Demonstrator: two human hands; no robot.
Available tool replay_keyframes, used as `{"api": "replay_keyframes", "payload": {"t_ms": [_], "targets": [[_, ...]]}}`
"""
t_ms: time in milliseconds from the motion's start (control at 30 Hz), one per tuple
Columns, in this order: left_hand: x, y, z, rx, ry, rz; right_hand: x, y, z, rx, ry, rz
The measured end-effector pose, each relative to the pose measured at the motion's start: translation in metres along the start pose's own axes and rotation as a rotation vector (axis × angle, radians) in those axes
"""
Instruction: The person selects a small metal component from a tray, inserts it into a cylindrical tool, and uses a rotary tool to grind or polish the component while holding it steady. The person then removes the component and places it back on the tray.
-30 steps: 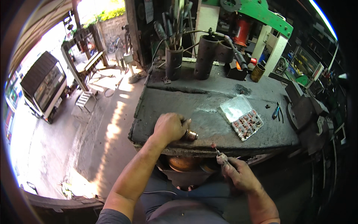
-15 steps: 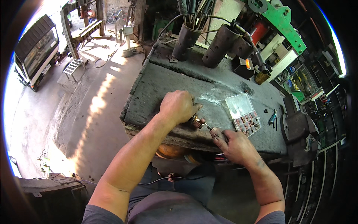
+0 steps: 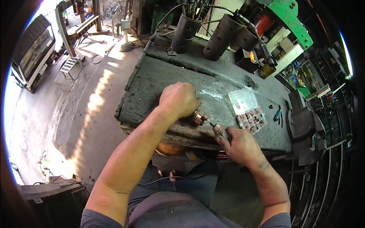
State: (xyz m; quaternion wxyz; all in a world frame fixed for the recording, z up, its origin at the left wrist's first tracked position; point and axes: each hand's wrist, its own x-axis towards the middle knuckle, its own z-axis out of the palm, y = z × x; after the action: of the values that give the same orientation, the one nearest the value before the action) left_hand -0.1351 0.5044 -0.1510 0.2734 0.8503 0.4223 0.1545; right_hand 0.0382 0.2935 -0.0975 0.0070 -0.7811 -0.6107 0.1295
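My left hand [image 3: 178, 99] is closed over a motor armature [image 3: 197, 118] near the front edge of the dark workbench [image 3: 148, 87]. Only the copper-coloured end and stub of the armature show; the palm hides the remainder. In my closed right hand [image 3: 243, 146] is a hand tool [image 3: 219, 130] with a thick brownish nose and a thin metal shaft. That shaft points left at the armature's end, and its tip is at or very close to the stub. Most of the tool's body is hidden by my fingers.
Beside my right hand lies an open clear compartment box [image 3: 252, 120] with small reddish-brown parts. Farther right are teal-handled pliers [image 3: 278, 115] and a bench vise [image 3: 306, 133]. Dark metal cylinders [image 3: 222, 38] holding tools stand at the back. A cable [image 3: 171, 179] crosses below the bench.
The view has shifted slightly. Both hands keep their grips, and the armature and tool stay end to end, with a little more of the armature showing.
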Motion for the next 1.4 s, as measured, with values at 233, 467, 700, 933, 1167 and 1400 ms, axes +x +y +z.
{"api": "replay_keyframes", "payload": {"t_ms": [233, 467, 700, 933, 1167, 1400], "targets": [[0.0009, 0.0030, -0.0044, 0.028, -0.032, -0.018, -0.0022, -0.0030, 0.0019, 0.023, -0.017, 0.001], [0.0021, 0.0017, -0.0027, 0.041, -0.032, -0.019, -0.0030, -0.0009, 0.0048, -0.002, -0.024, -0.019], [0.0022, 0.0008, -0.0016, 0.028, -0.005, -0.015, -0.0030, -0.0051, 0.0061, 0.011, -0.070, 0.007], [0.0001, 0.0037, -0.0050, 0.031, -0.035, -0.022, -0.0034, -0.0038, 0.0082, 0.008, 0.000, -0.001], [-0.0021, 0.0008, -0.0014, -0.009, 0.006, -0.025, -0.0019, -0.0066, 0.0030, -0.016, 0.017, 0.035], [-0.0054, -0.0015, 0.0004, -0.023, 0.041, 0.011, -0.0020, -0.0068, 0.0047, 0.048, -0.029, 0.022]]}}
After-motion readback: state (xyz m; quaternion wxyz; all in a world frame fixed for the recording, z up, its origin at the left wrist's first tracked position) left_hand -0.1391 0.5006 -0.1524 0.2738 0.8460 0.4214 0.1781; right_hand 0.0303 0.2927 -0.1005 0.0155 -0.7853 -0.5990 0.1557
